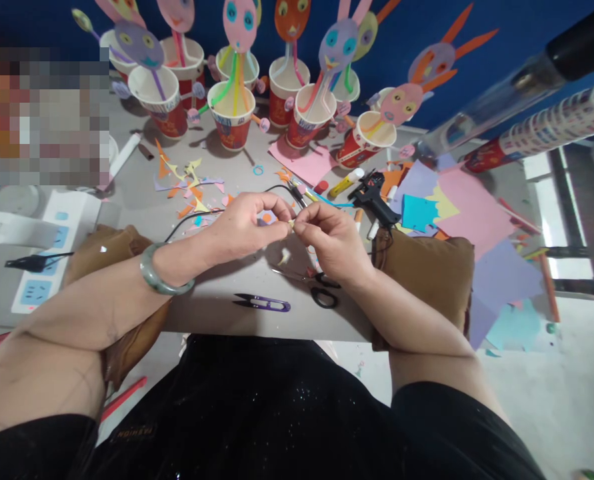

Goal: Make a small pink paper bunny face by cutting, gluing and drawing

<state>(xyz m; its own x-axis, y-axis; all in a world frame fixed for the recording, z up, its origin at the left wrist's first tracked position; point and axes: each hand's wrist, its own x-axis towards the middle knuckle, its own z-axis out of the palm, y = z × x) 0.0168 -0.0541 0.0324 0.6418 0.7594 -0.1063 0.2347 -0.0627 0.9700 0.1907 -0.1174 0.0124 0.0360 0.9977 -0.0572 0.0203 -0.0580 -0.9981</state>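
Pinched above the surface (207, 303) by the fingertips of the left hand (249, 225) and right hand (333, 239), the tiny pale-yellow piece (291, 225) could slip and vanish among the paper scraps (214, 183), being so small.

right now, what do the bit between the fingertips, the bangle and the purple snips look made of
Pale yellow bit: probably matte paper, coloured like the scraps, though tiny.
Bangle: glossy, polished stone or glass, judging by cloudy green and highlights.
Purple snips: dark metal blades, by their thin points; handle coated metal or plastic.
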